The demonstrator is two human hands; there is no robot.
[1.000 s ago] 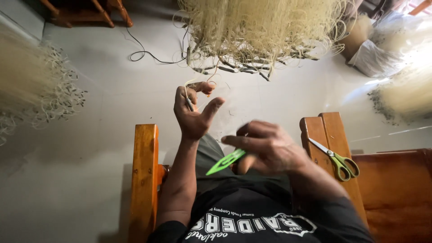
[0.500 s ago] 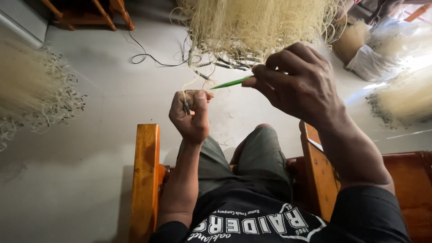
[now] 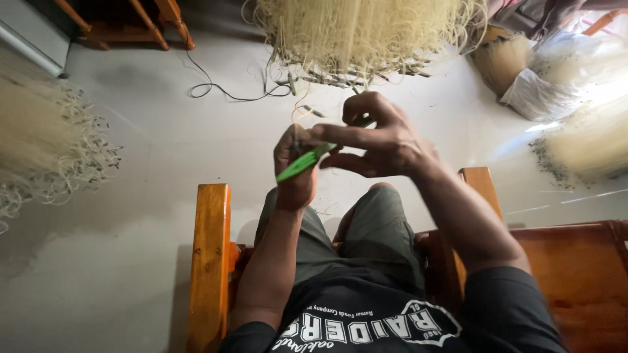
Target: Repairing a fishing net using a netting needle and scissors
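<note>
Green netting needle (image 3: 304, 163) sits slanted between two hands raised above the lap of a person seated in a wooden armchair (image 3: 209, 261). Right hand (image 3: 383, 140) pinches the needle's upper end between thumb and fingertips, other fingers spread. Left hand (image 3: 296, 167) is curled into a loose fist just behind the needle, closed on something small and dark; whether it grips a strand cannot be told. Both hands touch or nearly touch. Ahead hangs a pale, stringy net bundle (image 3: 360, 33) over a grey floor (image 3: 131, 196), with a black cable (image 3: 222, 91) trailing beneath and similar pale heaps (image 3: 39, 144) at left.
</note>
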